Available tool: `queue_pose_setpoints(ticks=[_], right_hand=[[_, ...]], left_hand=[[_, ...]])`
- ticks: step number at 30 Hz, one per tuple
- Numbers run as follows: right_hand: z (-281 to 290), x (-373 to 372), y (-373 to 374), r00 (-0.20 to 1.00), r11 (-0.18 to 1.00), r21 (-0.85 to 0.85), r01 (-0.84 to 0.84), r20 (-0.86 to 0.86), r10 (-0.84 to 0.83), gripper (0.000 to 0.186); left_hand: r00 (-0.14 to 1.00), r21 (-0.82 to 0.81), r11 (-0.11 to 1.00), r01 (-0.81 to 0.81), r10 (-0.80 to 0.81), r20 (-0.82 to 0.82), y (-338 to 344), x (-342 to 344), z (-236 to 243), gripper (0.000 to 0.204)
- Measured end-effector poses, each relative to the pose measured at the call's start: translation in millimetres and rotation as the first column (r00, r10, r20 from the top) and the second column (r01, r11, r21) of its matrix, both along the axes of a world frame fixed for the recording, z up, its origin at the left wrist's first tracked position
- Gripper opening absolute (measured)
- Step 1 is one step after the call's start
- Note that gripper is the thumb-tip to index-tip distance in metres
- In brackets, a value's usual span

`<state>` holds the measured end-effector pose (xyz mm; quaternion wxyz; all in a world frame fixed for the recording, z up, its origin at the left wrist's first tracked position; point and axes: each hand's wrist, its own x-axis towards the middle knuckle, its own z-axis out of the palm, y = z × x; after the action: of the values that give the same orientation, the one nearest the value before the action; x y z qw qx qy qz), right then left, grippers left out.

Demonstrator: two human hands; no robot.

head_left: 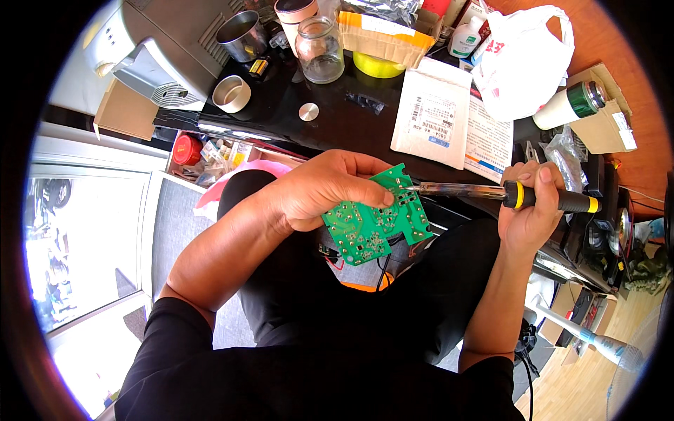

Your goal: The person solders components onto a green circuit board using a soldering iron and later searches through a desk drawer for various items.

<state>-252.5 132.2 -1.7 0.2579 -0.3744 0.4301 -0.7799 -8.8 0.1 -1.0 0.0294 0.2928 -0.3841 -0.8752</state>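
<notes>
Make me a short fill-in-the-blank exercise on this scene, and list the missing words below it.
1. The left hand holds a flat, notched circuit board coloured ____.
2. The right hand grips a long, slim tool by its black handle, which has bands coloured ____.
3. In the picture, the white plastic bag lies to the ____ of the clear glass jar.

Missing words: green; yellow; right.

Green notched circuit board [368, 228] in left hand [324, 189]: glossy, solder-roughened. Black-yellow long-shafted tool [484, 190] in right hand [526, 216]: shiny metal shaft, matt plastic grip.
</notes>
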Motion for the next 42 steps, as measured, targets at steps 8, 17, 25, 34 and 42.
queue_pose_setpoints(ticks=[8, 17, 25, 34, 42], right_hand=[[1.4, 2.2, -0.9, 1.000, 1.000, -0.007, 0.006, 0.013, -0.006, 0.023], [1.7, 1.8, 0.5, 1.000, 1.000, -0.011, 0.022, 0.000, -0.022, 0.024], [1.3, 0.2, 0.9, 1.000, 1.000, -0.010, 0.005, -0.009, -0.005, 0.024], [2.8, 1.2, 1.3, 1.000, 1.000, -0.007, -0.003, -0.016, 0.003, 0.022], [1.5, 0.7, 0.9, 1.000, 0.999, -0.016, -0.028, -0.016, 0.027, 0.023]], left_hand=[[1.000, -0.005, 1.000, 0.000, 0.000, 0.006, 0.4, -0.3, 1.9, 0.046], [1.000, 0.006, 1.000, 0.000, 0.000, -0.002, 0.1, 0.1, -2.4, 0.047], [1.000, 0.016, 1.000, 0.001, -0.001, -0.006, 0.2, 0.1, -0.7, 0.047], [1.000, 0.007, 1.000, 0.001, -0.001, -0.001, 0.6, 0.4, 0.5, 0.046], [1.000, 0.017, 1.000, 0.006, -0.006, -0.008, -0.4, 2.3, 1.0, 0.049]])
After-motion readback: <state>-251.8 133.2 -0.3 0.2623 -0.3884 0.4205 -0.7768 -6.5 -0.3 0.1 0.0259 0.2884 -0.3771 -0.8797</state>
